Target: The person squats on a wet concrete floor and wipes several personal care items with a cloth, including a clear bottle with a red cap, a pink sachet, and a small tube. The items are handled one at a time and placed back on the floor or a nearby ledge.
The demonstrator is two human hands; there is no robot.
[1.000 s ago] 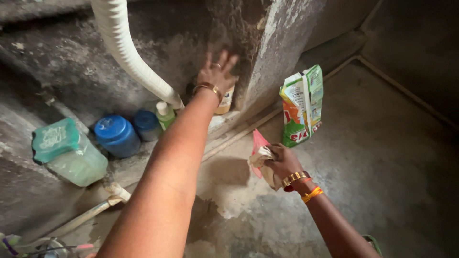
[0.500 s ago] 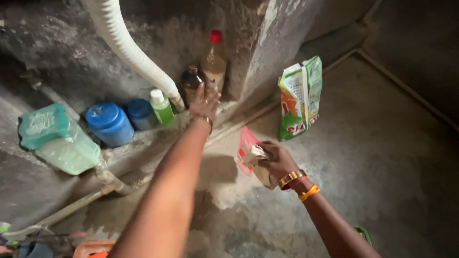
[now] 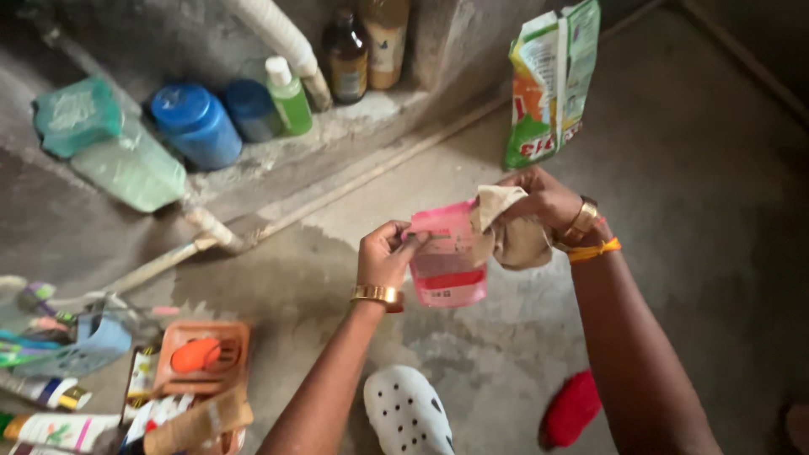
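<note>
Both hands meet over the grey concrete floor (image 3: 674,168), holding a small pink pouch (image 3: 445,257) between them. The left hand (image 3: 383,257) has its fingers (image 3: 403,238) pressed together in a pinch on the pouch's upper left corner, a gold bangle at the wrist. The right hand (image 3: 548,200) grips the pouch's upper right edge and at the same time clutches a crumpled beige cloth (image 3: 508,229), which bunches against the pouch and hangs below the palm; its fingers are curled shut around both, and gold and orange bangles sit on that wrist. The pouch hangs upright in the air, clear of the floor. Just behind the right hand, a green, white and orange packet (image 3: 552,80) stands upright on the floor near the wall. Along a low ledge (image 3: 362,118) at the wall's foot stand a brown bottle (image 3: 346,57), a small green bottle with a white cap (image 3: 288,94), two blue-lidded jars (image 3: 195,122) and a pale green tub with a teal lid (image 3: 109,143), with a white corrugated hose (image 3: 282,38) coming down beside the green bottle. At lower left lie an orange soap dish (image 3: 200,358), tubes and toothbrushes. A white perforated clog (image 3: 409,413) and a red slipper (image 3: 571,409) lie near the bottom edge.
</note>
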